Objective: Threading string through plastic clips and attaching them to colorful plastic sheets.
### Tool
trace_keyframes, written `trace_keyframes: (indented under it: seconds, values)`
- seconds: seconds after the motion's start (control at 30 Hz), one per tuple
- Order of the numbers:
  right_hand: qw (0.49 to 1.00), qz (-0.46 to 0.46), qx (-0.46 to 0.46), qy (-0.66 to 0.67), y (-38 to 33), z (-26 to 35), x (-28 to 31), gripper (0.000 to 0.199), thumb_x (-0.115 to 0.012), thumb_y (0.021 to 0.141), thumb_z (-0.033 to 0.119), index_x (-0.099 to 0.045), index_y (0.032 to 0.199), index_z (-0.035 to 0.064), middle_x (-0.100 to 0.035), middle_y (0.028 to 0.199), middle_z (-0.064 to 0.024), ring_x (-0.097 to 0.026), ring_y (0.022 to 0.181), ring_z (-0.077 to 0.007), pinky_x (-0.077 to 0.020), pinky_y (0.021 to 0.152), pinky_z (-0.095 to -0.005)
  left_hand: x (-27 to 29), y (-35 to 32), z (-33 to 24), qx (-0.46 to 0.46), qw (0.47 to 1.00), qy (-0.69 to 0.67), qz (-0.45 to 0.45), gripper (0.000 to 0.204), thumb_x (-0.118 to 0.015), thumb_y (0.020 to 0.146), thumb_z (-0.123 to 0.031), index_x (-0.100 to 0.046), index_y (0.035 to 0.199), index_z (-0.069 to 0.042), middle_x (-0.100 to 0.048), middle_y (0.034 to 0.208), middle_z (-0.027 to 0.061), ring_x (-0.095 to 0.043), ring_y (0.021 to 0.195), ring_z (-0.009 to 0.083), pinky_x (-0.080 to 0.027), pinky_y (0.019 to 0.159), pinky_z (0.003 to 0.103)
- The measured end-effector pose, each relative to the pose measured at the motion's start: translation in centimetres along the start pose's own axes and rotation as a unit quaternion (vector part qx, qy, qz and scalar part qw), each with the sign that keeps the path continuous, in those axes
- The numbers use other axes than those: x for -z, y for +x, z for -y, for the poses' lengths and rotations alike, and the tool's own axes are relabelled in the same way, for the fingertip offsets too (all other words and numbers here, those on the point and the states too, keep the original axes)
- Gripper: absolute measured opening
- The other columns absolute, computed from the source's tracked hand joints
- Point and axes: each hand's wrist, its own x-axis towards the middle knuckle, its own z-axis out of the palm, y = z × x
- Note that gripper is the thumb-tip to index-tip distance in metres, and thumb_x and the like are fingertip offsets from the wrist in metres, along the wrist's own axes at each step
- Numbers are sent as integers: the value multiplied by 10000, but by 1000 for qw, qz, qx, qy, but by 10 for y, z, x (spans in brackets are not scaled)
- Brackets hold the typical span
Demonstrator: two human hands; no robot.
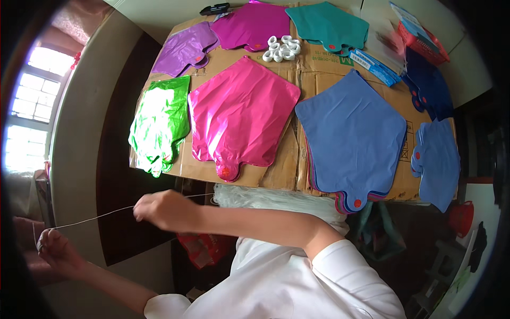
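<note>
One white string is running from the left hand, whose fingertip grip is pinching it, to the right hand, whose curled grip is clasping it, then toward a whitish bundle beside the cardboard-covered desk.

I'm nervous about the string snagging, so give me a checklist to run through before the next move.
1. Left hand holding the string: ok, fingers closed on it.
2. Right hand on the string: ok, it seems closed around it.
3. String untangled between the hands: ok, no knot shows there.
4. String clear of the white bundle: not ok, it appears to run back to it.
5. Far end of the string loose: cannot tell, it is lost at the bundle.
6. White rings apart from the pink foil: ok.
</note>
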Motion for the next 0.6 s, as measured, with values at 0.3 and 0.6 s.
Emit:
trace_keyframes:
  seconds: [0.3, 0.6]
  values:
    - [976, 51, 88, 193, -51, 135, 52, 73, -582, 787, 83, -517, 783, 51, -571, 780, -91, -582, 684, -257, -466, 572, -346, -2, -22, 94, 178, 979, 69, 75, 157, -563, 888, -154, -451, 832, -59, -394, 766, 5, -319, 651, 100, -281, 545, 230]
    - [939, -65, -329, 71, -227, 225, 248, 100, -594, 832, 81, -634, 764, 20, -601, 643, -68, -567, 539, -184, -447, 515, -292, -33, -52, 153, 223, 859, 372, 272, 329, -597, 855, -286, -487, 761, 9, -431, 648, 26, -375, 559, 66, -269, 458, 199]
